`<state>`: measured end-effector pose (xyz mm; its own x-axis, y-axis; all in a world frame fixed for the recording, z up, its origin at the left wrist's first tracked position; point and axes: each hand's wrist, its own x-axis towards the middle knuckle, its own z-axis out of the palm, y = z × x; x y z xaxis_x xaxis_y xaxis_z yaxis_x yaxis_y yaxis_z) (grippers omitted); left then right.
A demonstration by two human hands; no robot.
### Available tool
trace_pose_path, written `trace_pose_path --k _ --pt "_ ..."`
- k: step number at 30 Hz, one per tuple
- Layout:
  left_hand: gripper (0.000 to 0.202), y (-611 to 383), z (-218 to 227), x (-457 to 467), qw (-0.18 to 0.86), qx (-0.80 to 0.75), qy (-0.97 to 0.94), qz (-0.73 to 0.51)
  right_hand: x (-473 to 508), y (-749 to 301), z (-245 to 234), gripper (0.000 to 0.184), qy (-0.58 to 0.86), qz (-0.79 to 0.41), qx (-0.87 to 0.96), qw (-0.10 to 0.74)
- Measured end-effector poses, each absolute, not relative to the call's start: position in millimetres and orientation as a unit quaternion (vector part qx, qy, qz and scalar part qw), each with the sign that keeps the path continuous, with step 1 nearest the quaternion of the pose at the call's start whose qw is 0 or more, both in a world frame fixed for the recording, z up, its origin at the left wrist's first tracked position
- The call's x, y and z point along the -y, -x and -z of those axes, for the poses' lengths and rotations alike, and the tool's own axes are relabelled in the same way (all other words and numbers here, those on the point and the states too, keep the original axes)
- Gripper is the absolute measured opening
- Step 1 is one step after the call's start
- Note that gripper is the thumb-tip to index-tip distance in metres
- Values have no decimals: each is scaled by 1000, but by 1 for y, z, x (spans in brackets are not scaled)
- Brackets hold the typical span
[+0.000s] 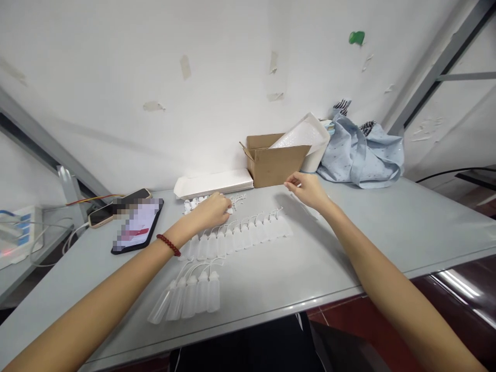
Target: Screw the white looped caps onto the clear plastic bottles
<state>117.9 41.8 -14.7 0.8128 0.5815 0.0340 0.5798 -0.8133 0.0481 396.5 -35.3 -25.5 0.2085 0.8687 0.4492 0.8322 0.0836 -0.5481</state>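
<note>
My left hand [217,211], a dark red bead bracelet [169,245] on its wrist, reaches over small white caps [190,204] and loose thin white pieces [239,200]. Its fingers are curled closed; what they hold, if anything, is hidden. Thumb and fingertips pinched, my right hand [307,189] hovers above the table in front of the cardboard box, and I cannot make out anything in its grip. Below the hands lies a row of translucent white squeeze bottles [241,235] with thin curved spouts. A smaller group of the same bottles [192,296] lies nearer the front edge.
An open cardboard box [277,168] with bubble wrap [302,135] stands against the wall, beside a stack of white envelopes [215,183]. A light blue fabric bag [360,152] sits at the back right. Two phones, one with its screen lit [137,230], and a power strip [21,235] are left.
</note>
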Motion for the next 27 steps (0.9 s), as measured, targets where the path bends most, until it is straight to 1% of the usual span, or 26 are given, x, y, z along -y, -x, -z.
trace_pose_path --k 6,11,15,18,21,27 --pt "24 -108 11 -41 31 -314 -949 -3 36 -396 25 11 670 -21 630 391" --pt "36 -107 8 -39 62 -302 -951 -5 36 -395 25 11 670 -18 631 391" --pt "30 -114 14 -35 75 -284 -956 -8 36 -394 24 12 673 -19 633 383" --pt "25 -115 15 -35 67 -293 -954 -16 36 -396 23 12 678 -19 633 373" --pt "23 -105 7 -39 46 -326 -944 -28 36 -401 24 12 684 -19 636 356" --pt "36 -89 -13 -46 -7 -390 -920 -46 36 -412 29 12 704 -21 637 313"
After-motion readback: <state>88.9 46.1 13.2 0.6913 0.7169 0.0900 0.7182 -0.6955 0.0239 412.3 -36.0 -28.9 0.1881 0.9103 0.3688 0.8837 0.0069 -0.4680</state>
